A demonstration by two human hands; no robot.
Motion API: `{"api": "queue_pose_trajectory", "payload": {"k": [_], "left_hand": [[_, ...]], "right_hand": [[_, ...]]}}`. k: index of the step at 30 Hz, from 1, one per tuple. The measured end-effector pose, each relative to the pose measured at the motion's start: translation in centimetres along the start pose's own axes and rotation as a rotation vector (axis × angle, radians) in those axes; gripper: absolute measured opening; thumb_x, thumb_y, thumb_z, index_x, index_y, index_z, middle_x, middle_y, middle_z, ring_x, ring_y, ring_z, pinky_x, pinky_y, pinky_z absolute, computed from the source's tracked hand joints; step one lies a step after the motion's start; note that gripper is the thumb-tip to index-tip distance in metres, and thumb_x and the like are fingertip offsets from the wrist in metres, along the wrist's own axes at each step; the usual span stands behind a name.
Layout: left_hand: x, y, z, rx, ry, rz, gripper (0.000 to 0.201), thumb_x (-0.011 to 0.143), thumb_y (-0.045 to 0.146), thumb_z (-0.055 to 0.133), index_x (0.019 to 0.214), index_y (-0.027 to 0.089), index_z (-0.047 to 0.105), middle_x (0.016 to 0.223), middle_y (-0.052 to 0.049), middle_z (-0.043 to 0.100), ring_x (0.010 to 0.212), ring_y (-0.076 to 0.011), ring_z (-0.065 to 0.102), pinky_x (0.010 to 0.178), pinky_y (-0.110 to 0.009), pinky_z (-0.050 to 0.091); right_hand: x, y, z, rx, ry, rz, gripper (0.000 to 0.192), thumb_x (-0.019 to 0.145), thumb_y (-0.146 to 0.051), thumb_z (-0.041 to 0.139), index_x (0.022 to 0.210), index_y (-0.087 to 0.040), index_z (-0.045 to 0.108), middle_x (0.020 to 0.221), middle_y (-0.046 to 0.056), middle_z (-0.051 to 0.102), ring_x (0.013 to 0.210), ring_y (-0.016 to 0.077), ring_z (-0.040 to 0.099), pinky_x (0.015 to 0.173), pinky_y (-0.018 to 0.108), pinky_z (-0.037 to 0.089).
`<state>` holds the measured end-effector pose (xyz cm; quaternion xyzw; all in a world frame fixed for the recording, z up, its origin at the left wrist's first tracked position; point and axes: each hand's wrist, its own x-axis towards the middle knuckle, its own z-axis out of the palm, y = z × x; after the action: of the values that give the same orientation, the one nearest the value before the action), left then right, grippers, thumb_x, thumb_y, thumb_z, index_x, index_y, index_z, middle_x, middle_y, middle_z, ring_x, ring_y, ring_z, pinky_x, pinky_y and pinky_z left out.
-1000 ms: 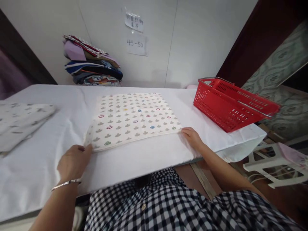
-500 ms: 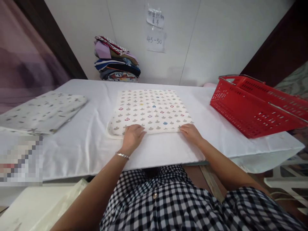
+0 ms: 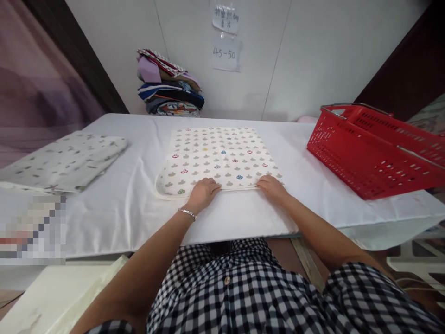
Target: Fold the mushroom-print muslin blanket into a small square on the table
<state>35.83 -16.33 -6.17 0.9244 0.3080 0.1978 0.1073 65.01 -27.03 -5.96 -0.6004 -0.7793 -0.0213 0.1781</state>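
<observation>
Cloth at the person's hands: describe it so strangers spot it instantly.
On the white-covered table, look left of the red basket. The cream cloth lies flat, left hand and right hand at its near edge. Unlike the other cloth, farther left, it has rows of motifs, mostly grey, some coloured.

Covering parts of the near edge of the patterned cloth (image 3: 219,160), the left hand (image 3: 204,193) and right hand (image 3: 273,188) keep us from telling whether their fingertips pinch it or merely rest there. Well left of the left hand, a second cloth (image 3: 66,162) runs out of our view, and a pixelated patch (image 3: 31,227) masks whatever lies beneath. Right of the right hand, a red basket (image 3: 371,157) is cropped, its floor hidden from us. Far beyond both hands, blurred characters on a paper sign (image 3: 225,19) defeat us.
</observation>
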Motion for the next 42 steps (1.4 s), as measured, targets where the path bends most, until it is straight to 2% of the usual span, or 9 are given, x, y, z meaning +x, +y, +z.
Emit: {"api": "queue_pose_trajectory", "payload": {"k": [6, 12, 15, 18, 23, 31, 35, 37, 42], "left_hand": [[-0.2, 0.6, 0.2, 0.01, 0.078, 0.013, 0.026, 0.091, 0.026, 0.042, 0.082, 0.017, 0.065, 0.084, -0.006, 0.063, 0.083, -0.0185, 0.054, 0.076, -0.033, 0.043], [-0.9, 0.7, 0.7, 0.083, 0.08, 0.078, 0.023, 0.091, 0.027, 0.043, 0.088, 0.017, 0.064, 0.088, -0.007, 0.063, 0.086, -0.02, 0.053, 0.076, -0.035, 0.043], [-1.1, 0.5, 0.6, 0.105, 0.061, 0.098, 0.02, 0.088, 0.029, 0.05, 0.098, 0.019, 0.064, 0.096, -0.008, 0.063, 0.091, -0.0213, 0.054, 0.078, -0.036, 0.043], [-1.0, 0.5, 0.4, 0.166, 0.039, 0.094, 0.021, 0.089, 0.026, 0.048, 0.102, 0.02, 0.064, 0.097, -0.008, 0.063, 0.092, -0.0218, 0.054, 0.077, -0.036, 0.043], [-0.8, 0.7, 0.5, 0.224, 0.047, 0.087, 0.027, 0.093, 0.027, 0.041, 0.099, 0.018, 0.065, 0.092, -0.008, 0.064, 0.088, -0.0207, 0.056, 0.074, -0.034, 0.044], [-0.5, 0.9, 0.0, 0.29, 0.047, 0.1, 0.026, 0.092, 0.023, 0.04, 0.097, 0.018, 0.065, 0.089, -0.008, 0.064, 0.085, -0.0202, 0.055, 0.071, -0.033, 0.042], [0.1, 1.0, -0.5, 0.382, 0.129, 0.064, 0.026, 0.092, 0.021, 0.038, 0.095, 0.019, 0.065, 0.092, -0.008, 0.064, 0.086, -0.0208, 0.054, 0.07, -0.034, 0.04], [0.1, 0.9, -0.2, 0.417, 0.15, 0.07, 0.026, 0.092, 0.018, 0.038, 0.092, 0.019, 0.064, 0.093, -0.008, 0.064, 0.087, -0.0213, 0.053, 0.07, -0.034, 0.039], [-0.3, 0.6, 0.9, 0.438, 0.093, 0.132, 0.025, 0.09, 0.015, 0.04, 0.081, 0.018, 0.063, 0.084, -0.009, 0.061, 0.083, -0.0225, 0.051, 0.07, -0.036, 0.036]], "right_hand": [[-0.7, -0.4, 0.0, -0.056, 0.095, 0.01, 0.026, 0.09, -0.015, 0.038, 0.081, -0.017, 0.062, 0.087, 0.009, 0.062, 0.082, 0.0198, 0.05, 0.075, 0.032, 0.039], [-1.6, -0.1, 0.7, -0.055, 0.045, -0.001, 0.027, 0.093, -0.021, 0.038, 0.089, -0.018, 0.064, 0.095, 0.01, 0.062, 0.088, 0.0215, 0.051, 0.078, 0.034, 0.04], [-1.7, -0.2, 0.6, -0.022, 0.037, -0.032, 0.027, 0.093, -0.025, 0.039, 0.096, -0.019, 0.065, 0.098, 0.01, 0.063, 0.091, 0.0225, 0.052, 0.079, 0.036, 0.042], [-1.7, -0.3, 0.3, -0.006, 0.026, -0.053, 0.027, 0.093, -0.026, 0.04, 0.101, -0.02, 0.065, 0.1, 0.01, 0.063, 0.094, 0.0229, 0.053, 0.08, 0.037, 0.042], [-1.6, -0.2, 0.1, -0.049, -0.007, -0.05, 0.029, 0.093, -0.023, 0.039, 0.1, -0.019, 0.066, 0.1, 0.009, 0.063, 0.092, 0.0223, 0.053, 0.079, 0.036, 0.043], [-1.1, 0.4, 0.2, -0.091, -0.038, -0.068, 0.027, 0.09, -0.015, 0.041, 0.099, -0.019, 0.067, 0.1, 0.008, 0.063, 0.09, 0.0199, 0.052, 0.078, 0.031, 0.04], [-0.1, 0.7, -0.2, -0.165, 0.054, -0.032, 0.029, 0.086, -0.009, 0.042, 0.096, -0.018, 0.067, 0.097, 0.009, 0.064, 0.088, 0.0207, 0.052, 0.076, 0.032, 0.038], [0.1, 0.7, -0.1, -0.192, 0.102, -0.014, 0.03, 0.085, -0.007, 0.041, 0.097, -0.018, 0.067, 0.096, 0.009, 0.064, 0.088, 0.0212, 0.051, 0.076, 0.033, 0.037], [-0.6, 0.5, 1.2, -0.158, 0.022, -0.106, 0.03, 0.087, -0.009, 0.04, 0.1, -0.018, 0.066, 0.098, 0.009, 0.064, 0.089, 0.0207, 0.051, 0.078, 0.033, 0.038]]}}
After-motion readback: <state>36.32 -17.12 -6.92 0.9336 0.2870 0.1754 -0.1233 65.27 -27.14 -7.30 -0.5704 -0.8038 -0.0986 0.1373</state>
